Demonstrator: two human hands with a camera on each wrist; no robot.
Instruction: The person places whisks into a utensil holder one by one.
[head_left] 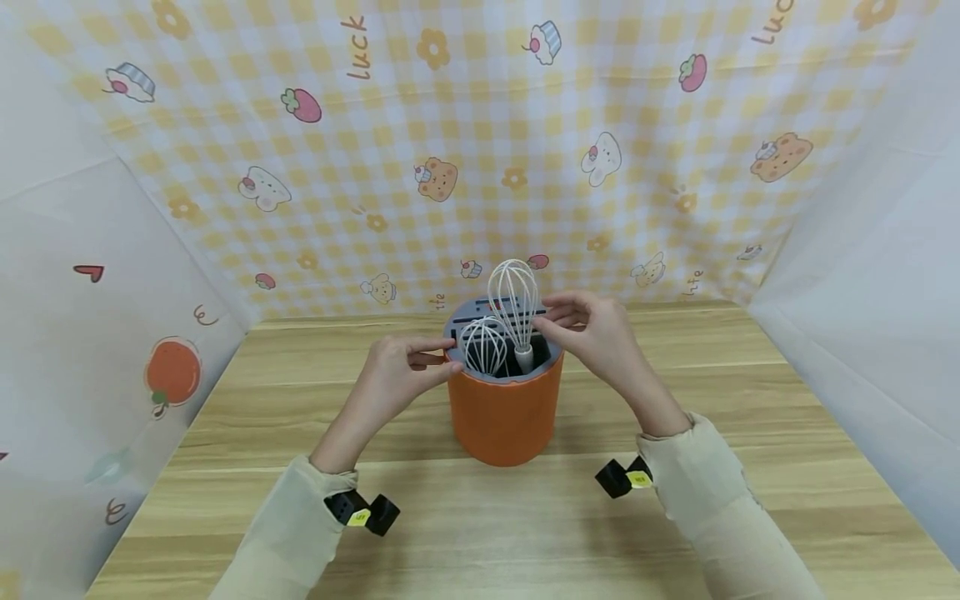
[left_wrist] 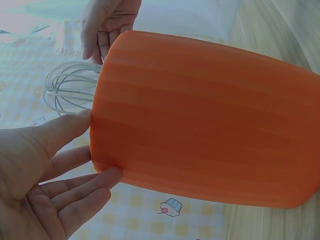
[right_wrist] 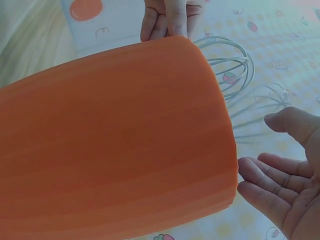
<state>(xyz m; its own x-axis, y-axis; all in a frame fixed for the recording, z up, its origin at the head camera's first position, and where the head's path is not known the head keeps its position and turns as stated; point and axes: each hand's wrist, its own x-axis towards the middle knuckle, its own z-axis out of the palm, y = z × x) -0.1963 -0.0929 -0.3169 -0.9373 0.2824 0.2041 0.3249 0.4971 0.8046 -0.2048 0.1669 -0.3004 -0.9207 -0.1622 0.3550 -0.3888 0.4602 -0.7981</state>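
An orange utensil holder (head_left: 506, 425) with a grey slotted top (head_left: 468, 315) stands upright on the table. Two wire whisks are in its front opening: a shorter whisk (head_left: 483, 343) on the left and a taller whisk (head_left: 523, 357) with a white handle on the right. My left hand (head_left: 397, 367) touches the holder's left rim with its thumb and fingertips, fingers loosely extended. On the other side, my right hand (head_left: 596, 333) has its fingertips at the right rim. Its thumb (right_wrist: 290, 122) is raised near the taller whisk, apart from it in the right wrist view.
The holder sits on a wood-grain table (head_left: 300, 400). A yellow checked cloth (head_left: 487, 125) with cartoon prints hangs close behind it. White sheets stand along the left (head_left: 112, 250) and right (head_left: 870, 250) sides.
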